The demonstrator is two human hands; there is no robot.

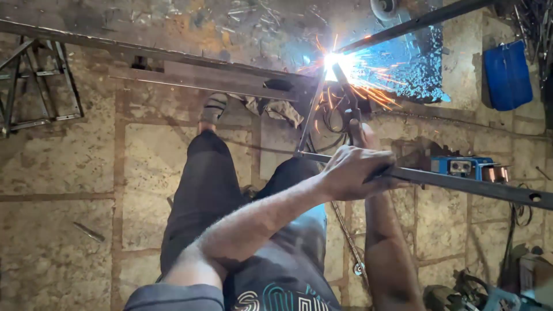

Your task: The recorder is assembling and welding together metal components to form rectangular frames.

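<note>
Over stone-tiled floor (63, 155), the left hand (352, 170) clamps around a dark metal bar (472, 185) near its joint, while the right hand (360, 135) beyond grips an electrode holder (347, 95) sparking above that bar.

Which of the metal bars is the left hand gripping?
The left hand grips the near bar running right across the foreground, not the far bar above the sparks.

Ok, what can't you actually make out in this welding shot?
- Head view: the welded joint is lost in white glare.
- Right hand: mostly hidden behind the left hand gripping the long dark steel bar; its grip unreadable.
- Blue box-shaped machine: lower part behind the bar.
</note>
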